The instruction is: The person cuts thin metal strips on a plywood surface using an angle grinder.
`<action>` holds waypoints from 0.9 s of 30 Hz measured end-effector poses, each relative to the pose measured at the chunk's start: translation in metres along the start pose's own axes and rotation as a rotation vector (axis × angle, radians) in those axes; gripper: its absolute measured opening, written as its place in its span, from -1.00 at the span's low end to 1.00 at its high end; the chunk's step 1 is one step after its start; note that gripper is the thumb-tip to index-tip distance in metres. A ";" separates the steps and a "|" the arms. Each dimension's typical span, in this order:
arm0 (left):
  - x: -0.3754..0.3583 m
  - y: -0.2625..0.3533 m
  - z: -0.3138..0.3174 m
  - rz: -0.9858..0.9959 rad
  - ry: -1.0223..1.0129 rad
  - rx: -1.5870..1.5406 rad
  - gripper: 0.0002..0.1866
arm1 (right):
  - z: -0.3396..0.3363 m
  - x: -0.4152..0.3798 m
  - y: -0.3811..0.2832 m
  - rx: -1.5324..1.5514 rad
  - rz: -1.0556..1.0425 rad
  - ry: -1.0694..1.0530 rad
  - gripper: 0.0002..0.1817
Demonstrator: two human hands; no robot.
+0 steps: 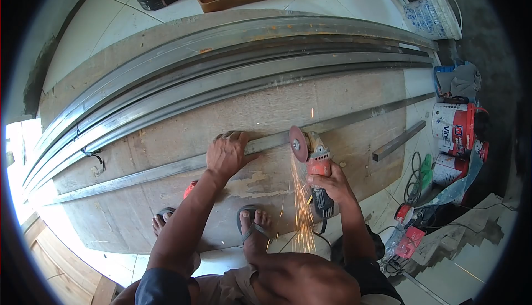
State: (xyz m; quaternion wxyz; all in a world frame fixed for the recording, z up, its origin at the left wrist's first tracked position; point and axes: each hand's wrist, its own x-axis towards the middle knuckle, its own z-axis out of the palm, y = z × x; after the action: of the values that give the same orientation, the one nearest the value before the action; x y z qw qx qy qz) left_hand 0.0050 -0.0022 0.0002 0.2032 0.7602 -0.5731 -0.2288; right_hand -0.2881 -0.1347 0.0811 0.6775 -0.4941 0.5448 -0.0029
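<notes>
My right hand (332, 183) is closed around the body of a red and black angle grinder (318, 166). The grinder's reddish cutting disc (298, 144) meets a long square metal tube (354, 118) lying across the wooden board. Orange sparks (303, 216) stream down from the disc toward my feet. To the left of the disc, my left hand (226, 152) grips the same tube, fingers over its far side and thumb on the near side. A small red object (189, 189) shows partly behind my left forearm.
Several long metal profiles (233, 75) lie along the far side of the wooden board (266, 105). A short tube piece (399, 140) rests at right. Paint buckets (451, 127), a white pail (432, 16) and cables (414, 180) stand or lie beyond. My sandalled foot (255, 224) is near the sparks.
</notes>
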 end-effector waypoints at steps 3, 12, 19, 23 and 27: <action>0.000 0.000 0.001 -0.026 -0.033 0.022 -0.45 | -0.004 0.004 0.007 -0.077 -0.098 -0.020 -0.52; 0.000 0.001 0.002 -0.026 -0.011 0.008 -0.43 | 0.000 0.002 0.004 -0.072 -0.060 0.005 -0.56; 0.000 0.001 0.003 -0.033 -0.017 0.013 -0.40 | -0.002 0.003 0.003 -0.110 -0.081 0.000 -0.51; 0.000 0.001 0.003 -0.029 -0.002 0.014 -0.40 | 0.003 0.002 -0.006 -0.119 -0.050 0.023 -0.47; 0.000 0.001 0.001 -0.018 0.008 0.009 -0.40 | 0.004 0.003 -0.006 -0.109 -0.054 0.030 -0.48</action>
State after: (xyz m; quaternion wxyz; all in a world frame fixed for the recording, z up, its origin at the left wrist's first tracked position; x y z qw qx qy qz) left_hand 0.0033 -0.0028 0.0000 0.2001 0.7670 -0.5666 -0.2251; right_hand -0.2809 -0.1369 0.0822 0.6412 -0.5446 0.5406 0.0011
